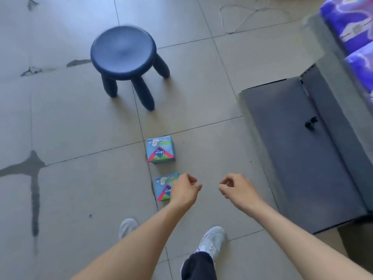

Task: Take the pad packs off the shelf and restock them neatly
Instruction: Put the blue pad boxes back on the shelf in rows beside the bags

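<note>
Two blue pad packs lie on the tiled floor, one behind the other. The far pack [160, 149] lies fully in view. The near pack [163, 188] is partly covered by my left hand [184, 190], which hovers over its right side with fingers curled and nothing held. A little to the right, my right hand [235, 188] hangs above bare floor, fingers also curled and empty. At the right edge stands the shelf [298, 150], a dark grey unit whose lower board is bare, with purple packs [351, 23] on a higher level at the top right.
A dark blue round stool [124, 52] stands on the floor beyond the packs. A loop of white cord [238, 15] lies on the tiles at the back. My feet in pale shoes [212, 241] are at the bottom centre.
</note>
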